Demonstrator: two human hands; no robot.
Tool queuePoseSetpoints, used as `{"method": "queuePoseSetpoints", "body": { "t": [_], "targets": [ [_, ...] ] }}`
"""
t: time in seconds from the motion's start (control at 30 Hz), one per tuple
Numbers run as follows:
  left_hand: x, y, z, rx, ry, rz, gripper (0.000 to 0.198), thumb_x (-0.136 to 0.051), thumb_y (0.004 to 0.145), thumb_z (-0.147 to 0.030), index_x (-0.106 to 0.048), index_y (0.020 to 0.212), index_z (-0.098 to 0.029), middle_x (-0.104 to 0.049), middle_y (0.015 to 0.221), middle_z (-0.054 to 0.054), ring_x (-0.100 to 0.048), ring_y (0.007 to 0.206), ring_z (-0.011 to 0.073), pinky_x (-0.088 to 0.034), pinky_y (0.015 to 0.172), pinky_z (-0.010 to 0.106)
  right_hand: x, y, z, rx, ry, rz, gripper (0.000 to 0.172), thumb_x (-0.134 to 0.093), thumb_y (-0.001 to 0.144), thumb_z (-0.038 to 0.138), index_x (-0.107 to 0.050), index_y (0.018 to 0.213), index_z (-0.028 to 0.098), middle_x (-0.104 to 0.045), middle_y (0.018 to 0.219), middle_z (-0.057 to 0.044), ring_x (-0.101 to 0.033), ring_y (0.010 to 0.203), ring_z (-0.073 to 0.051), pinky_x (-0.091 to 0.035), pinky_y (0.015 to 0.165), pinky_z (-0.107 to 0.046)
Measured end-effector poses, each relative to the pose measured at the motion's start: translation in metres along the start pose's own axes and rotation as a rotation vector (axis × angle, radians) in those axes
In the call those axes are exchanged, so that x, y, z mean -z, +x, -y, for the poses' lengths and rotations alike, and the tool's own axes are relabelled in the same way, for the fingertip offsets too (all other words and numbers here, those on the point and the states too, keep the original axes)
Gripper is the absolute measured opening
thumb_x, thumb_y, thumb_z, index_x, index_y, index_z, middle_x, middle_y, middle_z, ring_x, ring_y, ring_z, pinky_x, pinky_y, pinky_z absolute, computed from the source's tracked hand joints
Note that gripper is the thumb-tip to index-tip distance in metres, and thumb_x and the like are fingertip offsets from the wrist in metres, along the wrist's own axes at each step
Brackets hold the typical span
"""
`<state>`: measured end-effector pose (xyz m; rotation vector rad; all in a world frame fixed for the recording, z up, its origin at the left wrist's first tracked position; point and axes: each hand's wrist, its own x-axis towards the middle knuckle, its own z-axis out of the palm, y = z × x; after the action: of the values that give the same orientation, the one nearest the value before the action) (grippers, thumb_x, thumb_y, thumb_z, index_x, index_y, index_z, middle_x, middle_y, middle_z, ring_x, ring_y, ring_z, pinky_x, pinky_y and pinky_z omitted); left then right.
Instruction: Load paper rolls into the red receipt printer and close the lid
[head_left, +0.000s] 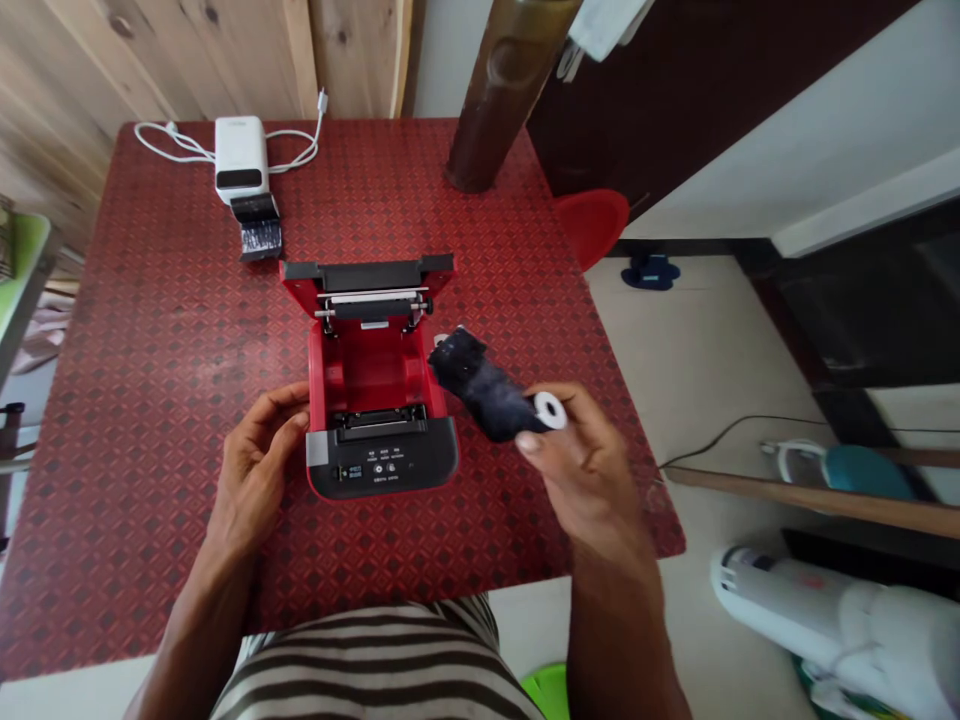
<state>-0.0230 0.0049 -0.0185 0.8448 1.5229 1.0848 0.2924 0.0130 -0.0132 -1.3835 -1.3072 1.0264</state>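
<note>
A red and black label printer [382, 462] sits on the table with its lid [375, 272] raised, and its red paper bay [379, 365] shows no roll. My left hand [259, 465] is at the printer's left side, thumb and fingers curled against the edge. To the right of the printer, my right hand [585, 455] grips a black paper roll [499, 405] with a white core, slightly blurred. Its loose end points up and left, close to the printer's right wall. A small pale piece behind that end is too hidden to name.
A small white printer [240, 155] with a white cable [300, 150] stands at the back left, a black strip [260, 238] hanging from its front. A tall brown cylinder [499, 100] rises at the back right. A red stool [596, 225] is beyond the table's right edge.
</note>
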Motion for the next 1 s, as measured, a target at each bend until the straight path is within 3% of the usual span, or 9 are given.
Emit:
{"method": "queuePoseSetpoints", "body": {
  "t": [0.07, 0.13, 0.3, 0.5, 0.63, 0.73, 0.87, 0.93, 1.0],
  "targets": [
    [0.000, 0.000, 0.000, -0.003, 0.005, 0.003, 0.037, -0.083, 0.100, -0.052, -0.083, 0.129, -0.029, -0.087, 0.119, 0.004, -0.081, 0.116, 0.0299, -0.063, 0.097, 0.038, -0.011, -0.005, -0.001, 0.034, -0.142, 0.018, 0.025, -0.080, 0.095, 0.036, -0.072, 0.118, 0.030, -0.079, 0.114, -0.005, -0.076, 0.104, -0.024, -0.062, 0.091, -0.040],
    [0.001, 0.000, 0.001, -0.011, 0.004, 0.014, 0.037, -0.083, 0.100, -0.052, -0.083, 0.129, -0.030, -0.086, 0.123, 0.004, -0.080, 0.119, 0.0298, -0.063, 0.101, 0.038, -0.020, -0.010, -0.003, 0.076, -0.250, 0.058, 0.022, -0.077, 0.094, 0.024, -0.075, 0.116, 0.028, -0.080, 0.113, -0.004, -0.074, 0.098, -0.022, -0.061, 0.087, -0.038],
    [0.000, 0.001, 0.000, -0.017, 0.011, 0.011, 0.034, -0.082, 0.101, -0.051, -0.083, 0.127, -0.029, -0.086, 0.129, 0.005, -0.078, 0.128, 0.0316, -0.062, 0.107, 0.040, -0.033, -0.018, -0.008, 0.092, -0.298, 0.120, 0.023, -0.070, 0.097, 0.019, -0.077, 0.119, 0.025, -0.081, 0.103, -0.003, -0.071, 0.082, -0.019, -0.062, 0.079, -0.035],
    [0.001, 0.001, 0.001, -0.020, 0.016, 0.018, 0.033, -0.082, 0.101, -0.051, -0.083, 0.126, -0.030, -0.086, 0.125, 0.004, -0.079, 0.125, 0.0311, -0.062, 0.106, 0.039, -0.025, -0.013, -0.003, 0.100, -0.347, 0.213, 0.025, -0.069, 0.099, 0.021, -0.078, 0.122, 0.023, -0.083, 0.107, -0.006, -0.074, 0.079, -0.019, -0.066, 0.081, -0.038],
    [0.002, 0.001, 0.003, -0.018, 0.001, 0.011, 0.034, -0.083, 0.100, -0.050, -0.083, 0.128, -0.030, -0.087, 0.119, 0.004, -0.079, 0.122, 0.0300, -0.062, 0.103, 0.038, -0.010, -0.007, 0.000, 0.061, -0.353, 0.283, 0.038, -0.066, 0.100, 0.022, -0.075, 0.137, 0.023, -0.085, 0.110, -0.007, -0.078, 0.081, -0.020, -0.068, 0.083, -0.040],
    [0.001, 0.001, 0.003, -0.011, 0.003, 0.006, 0.034, -0.084, 0.100, -0.049, -0.083, 0.128, -0.030, -0.086, 0.118, 0.004, -0.079, 0.120, 0.0290, -0.061, 0.100, 0.036, 0.005, 0.003, 0.003, 0.045, -0.372, 0.282, 0.037, -0.062, 0.102, 0.021, -0.077, 0.136, 0.023, -0.086, 0.107, -0.006, -0.082, 0.089, -0.022, -0.069, 0.084, -0.040],
    [-0.001, 0.000, 0.001, 0.002, 0.008, 0.001, 0.035, -0.083, 0.101, -0.050, -0.083, 0.129, -0.030, -0.087, 0.117, 0.004, -0.080, 0.119, 0.0292, -0.062, 0.095, 0.035, 0.010, 0.034, 0.001, 0.091, -0.435, 0.149, 0.033, -0.066, 0.102, 0.023, -0.079, 0.132, 0.024, -0.085, 0.110, -0.007, -0.082, 0.094, -0.024, -0.068, 0.085, -0.043],
    [-0.002, -0.001, -0.001, 0.005, 0.000, 0.003, 0.035, -0.083, 0.101, -0.051, -0.083, 0.128, -0.030, -0.087, 0.119, 0.004, -0.080, 0.118, 0.0293, -0.062, 0.095, 0.036, 0.002, 0.054, -0.003, 0.128, -0.422, 0.120, 0.046, -0.068, 0.099, 0.022, -0.074, 0.145, 0.022, -0.082, 0.120, -0.010, -0.081, 0.098, -0.025, -0.068, 0.088, -0.045],
    [-0.003, -0.001, -0.002, 0.011, -0.009, 0.000, 0.035, -0.083, 0.100, -0.052, -0.084, 0.127, -0.030, -0.087, 0.120, 0.004, -0.080, 0.118, 0.0290, -0.062, 0.097, 0.036, -0.010, 0.073, -0.007, 0.140, -0.421, 0.175, 0.062, -0.069, 0.096, 0.020, -0.065, 0.158, 0.020, -0.079, 0.129, -0.013, -0.079, 0.097, -0.024, -0.068, 0.089, -0.046]
  ]
}}
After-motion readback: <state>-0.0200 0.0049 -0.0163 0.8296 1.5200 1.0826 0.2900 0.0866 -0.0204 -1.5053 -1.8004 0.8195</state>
